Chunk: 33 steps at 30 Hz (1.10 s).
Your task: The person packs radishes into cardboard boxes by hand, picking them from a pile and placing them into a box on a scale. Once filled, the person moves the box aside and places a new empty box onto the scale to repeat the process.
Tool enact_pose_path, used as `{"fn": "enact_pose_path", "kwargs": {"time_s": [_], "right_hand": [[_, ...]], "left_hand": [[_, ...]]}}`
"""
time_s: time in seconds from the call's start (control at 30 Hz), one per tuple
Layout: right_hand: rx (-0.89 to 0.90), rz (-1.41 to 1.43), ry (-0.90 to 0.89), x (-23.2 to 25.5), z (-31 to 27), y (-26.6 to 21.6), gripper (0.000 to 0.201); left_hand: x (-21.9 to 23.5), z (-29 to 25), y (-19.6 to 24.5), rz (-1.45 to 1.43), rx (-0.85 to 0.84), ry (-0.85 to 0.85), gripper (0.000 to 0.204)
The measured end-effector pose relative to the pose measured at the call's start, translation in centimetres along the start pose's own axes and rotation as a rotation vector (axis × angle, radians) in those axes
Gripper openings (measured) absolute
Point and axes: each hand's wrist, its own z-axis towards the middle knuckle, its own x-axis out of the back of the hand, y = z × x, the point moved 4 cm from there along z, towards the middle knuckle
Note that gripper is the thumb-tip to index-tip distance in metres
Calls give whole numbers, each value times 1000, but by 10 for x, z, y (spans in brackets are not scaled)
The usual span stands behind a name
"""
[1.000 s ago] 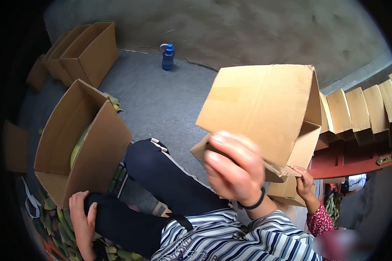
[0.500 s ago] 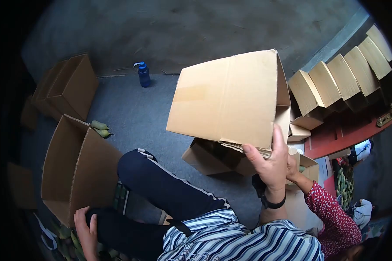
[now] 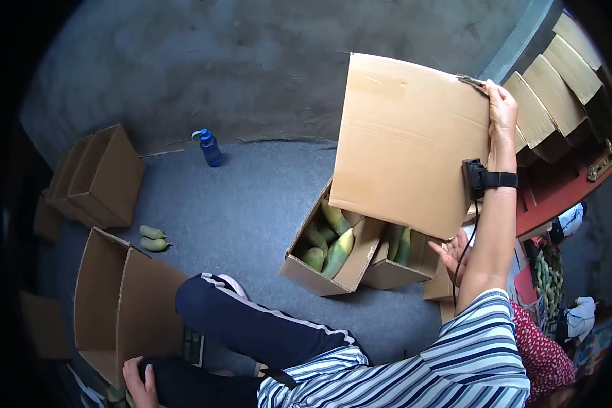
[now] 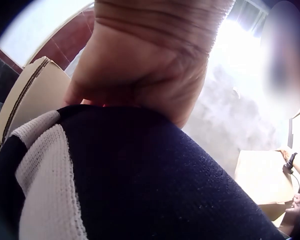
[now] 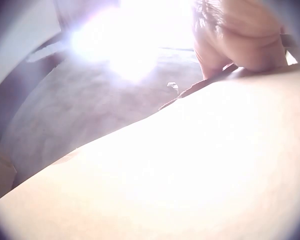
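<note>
Overhead, the right hand [image 3: 502,109] grips a large brown cardboard box [image 3: 408,143] (hiding mango-filled cartons [image 3: 333,245]); the left hand [image 3: 139,384] rests on a dark trouser leg [image 3: 251,330], its fingers' spread unclear.

- Large tan corrugated cardboard box [image 3: 408,143]: matt, smooth paper faces.
- Grey floor [image 3: 251,197]: rough, matt, carpet-like.
- Blue bottle [image 3: 209,147]: glossy plastic.
- Striped shirt [image 3: 455,367]: soft cloth.

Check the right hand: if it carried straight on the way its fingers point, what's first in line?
The right hand grips the top corner of the raised cardboard box, fingers pointing up toward the stacked boxes by the wall. Those probably come first; depth is unclear.
</note>
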Motion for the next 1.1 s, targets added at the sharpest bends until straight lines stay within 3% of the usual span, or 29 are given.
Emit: {"fn": "enact_pose_path", "kwargs": {"time_s": [0.07, 0.13, 0.2, 0.23, 0.33, 0.43, 0.53, 0.7, 0.77, 0.83, 1.0, 1.1], "right_hand": [[253, -205, 72, 9, 22, -19, 26], [482, -541, 256, -1, 17, -52, 27], [575, -664, 397, -25, 12, -70, 25], [726, -656, 473, -41, 8, -76, 25], [988, -826, 453, -92, 12, -53, 21], [1199, -732, 275, -161, -30, -10, 17], [1063, -744, -69, -235, -83, 72, 20], [555, -772, -826, -302, -229, 200, 20], [396, -836, -1044, -308, -266, 214, 24], [228, -849, -1208, -315, -285, 213, 44], [283, -718, -1112, -325, -286, 192, 36], [263, -852, -1107, -327, -287, 185, 38]], "left_hand": [[-3, 3, 1, 5, 7, -10, 28], [-6, 7, 3, 28, 45, -19, 29], [-4, 9, 13, 31, 55, -9, 28], [-3, 11, 17, 27, 61, -5, 28], [-7, 13, 15, 65, 76, -2, 28], [-8, 13, 19, 59, 80, 11, 26], [-7, 8, 17, 55, 78, 33, 25], [-4, 1, 10, 64, 50, 56, 23], [-3, 2, 6, 66, 67, 42, 23], [-1, 3, 13, 37, 88, 16, 23], [-9, 2, 0, 39, 98, 54, 24], [-18, -7, -21, -11, 163, 46, 22]]}}
